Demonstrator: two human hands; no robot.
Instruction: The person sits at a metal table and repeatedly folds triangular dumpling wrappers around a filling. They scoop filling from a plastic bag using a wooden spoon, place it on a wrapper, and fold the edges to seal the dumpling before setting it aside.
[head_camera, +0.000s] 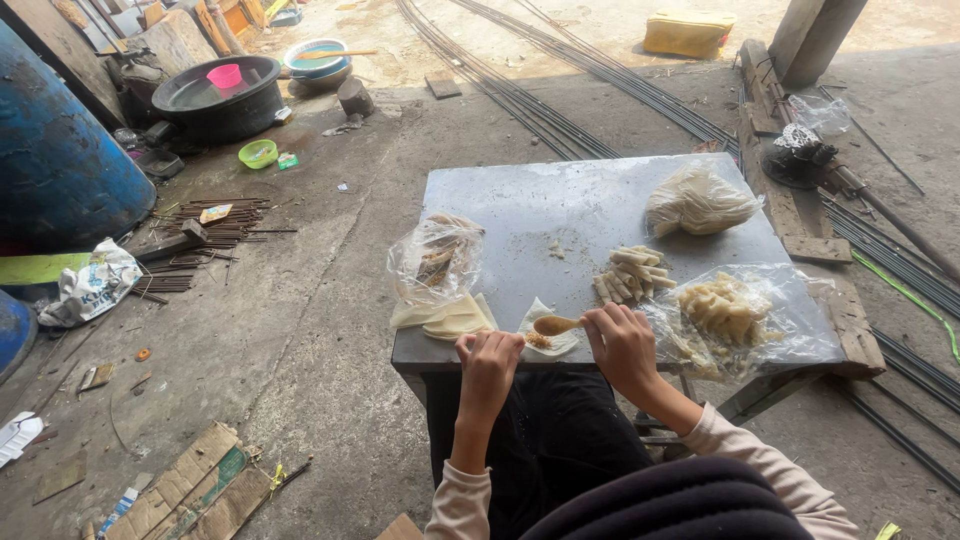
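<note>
At the lower centre of the frame, the right hand (622, 345) grips a wooden spoon (556, 325) and sets filling onto a thin wrapper (548, 338) lying at the near edge of the grey table (560, 205). The left hand (488, 362) presses the wrapper's edge, fingers curled and holding nothing. Filling seems the step in hand; folding calls for both hands. The filling itself is mostly hidden under the spoon.
</note>
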